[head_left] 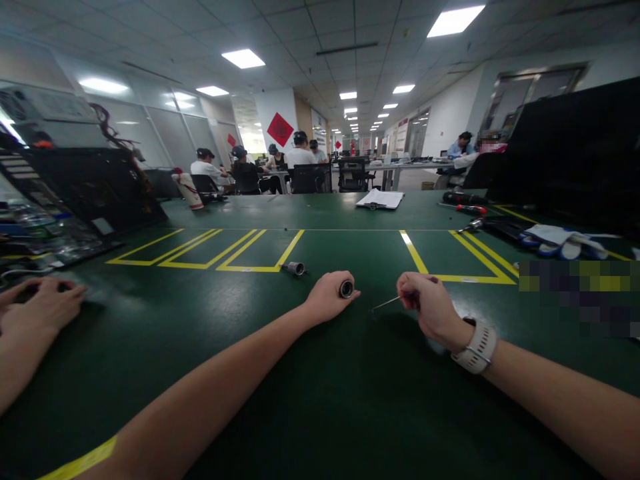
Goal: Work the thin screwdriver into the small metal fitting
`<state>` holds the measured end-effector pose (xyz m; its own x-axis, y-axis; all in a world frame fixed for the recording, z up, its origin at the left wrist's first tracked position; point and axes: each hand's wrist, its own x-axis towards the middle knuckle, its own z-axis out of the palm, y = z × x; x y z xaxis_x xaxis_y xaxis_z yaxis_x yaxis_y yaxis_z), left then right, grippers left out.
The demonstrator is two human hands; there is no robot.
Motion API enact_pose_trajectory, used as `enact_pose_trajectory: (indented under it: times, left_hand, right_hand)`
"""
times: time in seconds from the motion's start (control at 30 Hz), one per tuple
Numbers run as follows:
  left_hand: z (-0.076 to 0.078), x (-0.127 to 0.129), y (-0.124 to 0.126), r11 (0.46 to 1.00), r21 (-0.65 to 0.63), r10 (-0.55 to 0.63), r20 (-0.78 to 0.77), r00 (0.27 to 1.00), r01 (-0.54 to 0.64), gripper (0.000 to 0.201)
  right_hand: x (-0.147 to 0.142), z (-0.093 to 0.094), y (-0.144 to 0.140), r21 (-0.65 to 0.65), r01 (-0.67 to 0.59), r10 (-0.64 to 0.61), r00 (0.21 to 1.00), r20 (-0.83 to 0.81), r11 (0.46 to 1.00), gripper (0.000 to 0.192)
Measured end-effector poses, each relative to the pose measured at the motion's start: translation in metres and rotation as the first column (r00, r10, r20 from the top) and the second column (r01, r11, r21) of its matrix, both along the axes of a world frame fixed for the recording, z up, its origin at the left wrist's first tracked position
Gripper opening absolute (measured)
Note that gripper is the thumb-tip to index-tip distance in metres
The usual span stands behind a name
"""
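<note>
My left hand (pixel 327 293) is closed around a dark cylindrical part (pixel 346 289), whose round open end with a metallic rim faces me. In my right hand (pixel 425 303), which wears a pale watch on the wrist, the fingers pinch a thin metal rod (pixel 387 304). The rod's far end points down and left, toward the green tabletop (pixel 320 400); what it touches there is too dark to make out. Beyond my left hand lies a silvery ribbed cylindrical connector (pixel 295 268), on its side near a yellow tape corner.
At the left edge a co-worker's hands (pixel 43 303) hold something dark. Yellow tape outlines (pixel 250 269) mark the table. Farther back are a clipboard with papers (pixel 380 199) and a paper cup (pixel 189 190). Gloves (pixel 565 241), a red-handled tool (pixel 471 209) and a black panel (pixel 570 153) stand right.
</note>
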<state>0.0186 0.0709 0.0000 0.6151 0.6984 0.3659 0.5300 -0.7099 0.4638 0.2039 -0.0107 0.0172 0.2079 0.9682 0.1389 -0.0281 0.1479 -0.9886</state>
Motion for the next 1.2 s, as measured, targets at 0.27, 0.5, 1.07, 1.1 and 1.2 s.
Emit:
enact_pose_trajectory:
  times: [0.27,0.5,1.07,1.1,1.2]
  left_hand:
    - [-0.002,0.0,0.001,0.999,0.041,-0.013,-0.002,1.0,0.013,0.018]
    - [-0.002,0.0,0.001,0.999,0.034,-0.025,-0.023,0.999,0.025,0.017]
    - [0.004,0.001,-0.004,0.88,-0.24,-0.406,0.066,0.912,0.409,0.013]
    - [0.004,0.001,-0.004,0.879,-0.239,-0.412,0.058,0.91,0.413,0.013]
    - [0.003,0.002,-0.003,0.877,-0.238,-0.417,0.054,0.907,0.418,0.012]
  right_hand:
    - [0.002,-0.006,0.004,0.066,-0.023,0.017,0.996,0.083,0.998,0.016]
    - [0.002,-0.006,-0.001,0.128,-0.069,0.045,0.981,0.188,0.989,0.018]
    - [0.0,-0.011,0.0,0.078,-0.073,0.06,0.986,0.158,0.994,0.018]
    - [0.0,-0.011,0.0,0.078,-0.068,0.056,0.987,0.149,0.995,0.018]
    - [-0.001,-0.007,0.0,0.083,-0.042,0.033,0.993,0.112,0.996,0.017]
